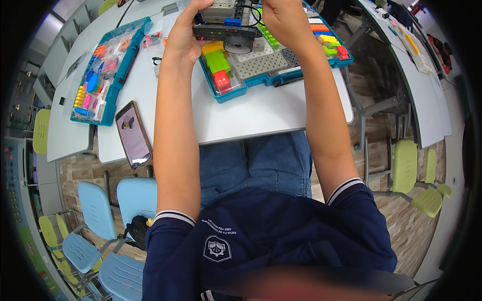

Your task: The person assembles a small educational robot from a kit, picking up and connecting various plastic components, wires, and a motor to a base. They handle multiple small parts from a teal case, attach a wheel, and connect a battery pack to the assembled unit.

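Observation:
My left hand (187, 34) grips the left side of a building-block vehicle (223, 33), raised over the table's far part. The vehicle has a grey block on top, a dark beam along its near side, a small blue piece and a clear-rimmed wheel (238, 43). A black cable (259, 19) loops from its top toward my right hand (287, 25), whose curled fingers close on it at the upper edge of the picture. Those fingertips are partly cut off. Below the vehicle lies a teal-edged tray (231, 95) with sorted green, red, yellow and grey bricks.
Left on the white table (251, 118) lies another teal case (111, 113) of small colourful parts. A phone (134, 134) with a lit screen rests by the near edge. A black pen (288, 79) lies by the tray. Blue chairs (96, 208) stand at left, green chairs (404, 165) at right.

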### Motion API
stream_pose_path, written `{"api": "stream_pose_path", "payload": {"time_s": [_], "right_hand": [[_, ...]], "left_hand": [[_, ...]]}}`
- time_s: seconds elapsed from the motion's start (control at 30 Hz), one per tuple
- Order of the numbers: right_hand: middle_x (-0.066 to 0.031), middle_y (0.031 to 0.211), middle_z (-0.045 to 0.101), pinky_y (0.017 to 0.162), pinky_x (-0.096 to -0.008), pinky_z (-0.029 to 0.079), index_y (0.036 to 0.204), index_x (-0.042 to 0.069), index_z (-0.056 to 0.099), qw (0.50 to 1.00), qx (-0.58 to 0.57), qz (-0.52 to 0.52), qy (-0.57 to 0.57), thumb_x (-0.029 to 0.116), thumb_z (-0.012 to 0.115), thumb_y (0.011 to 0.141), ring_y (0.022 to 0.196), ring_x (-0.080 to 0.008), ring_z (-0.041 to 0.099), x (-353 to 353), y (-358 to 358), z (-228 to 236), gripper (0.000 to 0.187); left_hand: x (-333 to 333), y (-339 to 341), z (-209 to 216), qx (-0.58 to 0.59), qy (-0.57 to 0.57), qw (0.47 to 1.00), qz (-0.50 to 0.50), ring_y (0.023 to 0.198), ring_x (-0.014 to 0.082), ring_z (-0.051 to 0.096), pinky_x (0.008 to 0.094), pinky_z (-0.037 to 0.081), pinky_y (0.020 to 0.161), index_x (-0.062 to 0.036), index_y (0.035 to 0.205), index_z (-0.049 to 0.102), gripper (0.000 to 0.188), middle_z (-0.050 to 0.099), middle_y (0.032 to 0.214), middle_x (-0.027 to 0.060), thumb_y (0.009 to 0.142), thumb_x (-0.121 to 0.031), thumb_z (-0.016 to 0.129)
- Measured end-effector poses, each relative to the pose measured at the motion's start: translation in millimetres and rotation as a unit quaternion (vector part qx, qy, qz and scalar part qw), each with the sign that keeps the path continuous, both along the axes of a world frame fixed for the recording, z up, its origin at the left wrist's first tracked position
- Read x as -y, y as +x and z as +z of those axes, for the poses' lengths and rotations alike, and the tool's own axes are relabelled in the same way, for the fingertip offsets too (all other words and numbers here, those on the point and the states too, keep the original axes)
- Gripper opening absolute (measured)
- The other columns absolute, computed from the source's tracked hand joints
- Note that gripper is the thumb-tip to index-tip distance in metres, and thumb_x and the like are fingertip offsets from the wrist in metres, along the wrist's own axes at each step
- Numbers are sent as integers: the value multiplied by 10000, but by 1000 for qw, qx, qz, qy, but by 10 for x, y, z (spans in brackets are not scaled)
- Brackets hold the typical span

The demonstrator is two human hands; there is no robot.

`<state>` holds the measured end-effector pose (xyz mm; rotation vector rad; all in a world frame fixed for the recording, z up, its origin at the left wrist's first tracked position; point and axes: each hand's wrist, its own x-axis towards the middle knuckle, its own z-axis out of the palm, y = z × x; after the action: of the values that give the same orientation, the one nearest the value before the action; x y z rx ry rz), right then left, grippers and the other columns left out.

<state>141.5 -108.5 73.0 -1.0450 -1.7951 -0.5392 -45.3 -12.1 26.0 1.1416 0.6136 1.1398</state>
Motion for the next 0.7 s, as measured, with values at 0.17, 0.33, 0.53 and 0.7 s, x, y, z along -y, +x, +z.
{"api": "stream_pose_path", "payload": {"time_s": [0.17, 0.33, 0.53, 0.7], "right_hand": [[-128, 1259, 639, 1063, -454, 355, 1127, 161, 777, 1000, 3, -7, -14, -75, 519, 828, 1244, -344, 526, -37, 8, -55, 460], [-122, 1242, 646, 1053, -452, 373, 1096, 150, 784, 1000, -12, 9, -25, -77, 524, 816, 1238, -340, 537, -90, 15, -97, 444], [-117, 1228, 649, 1055, -453, 379, 1068, 136, 778, 1000, -3, 16, -14, -80, 525, 779, 1232, -348, 538, -122, 24, -123, 440], [-129, 1241, 638, 1067, -455, 376, 1071, 126, 765, 1000, -3, 23, -4, -83, 522, 762, 1240, -355, 531, -128, 12, -129, 445]], "left_hand": [[2, 20, -15, 2, 7, 1000, -4, 1070, 232, 666, 444, 530, 940, -50, 1241, 637, 588, 682, 1113, 122, 812, -416, 802], [20, 40, -25, -2, 15, 1000, 17, 1081, 234, 664, 445, 539, 937, -49, 1243, 635, 584, 672, 1095, 122, 811, -403, 807], [34, 19, -27, 68, -20, 993, -92, 979, 173, 667, 339, 556, 845, -108, 1549, 439, 710, 675, 1122, 64, 903, -229, 708], [55, 42, -3, 81, -13, 994, -76, 932, 156, 671, 322, 560, 804, -131, 1561, 437, 713, 679, 1096, 56, 898, -213, 685]]}}
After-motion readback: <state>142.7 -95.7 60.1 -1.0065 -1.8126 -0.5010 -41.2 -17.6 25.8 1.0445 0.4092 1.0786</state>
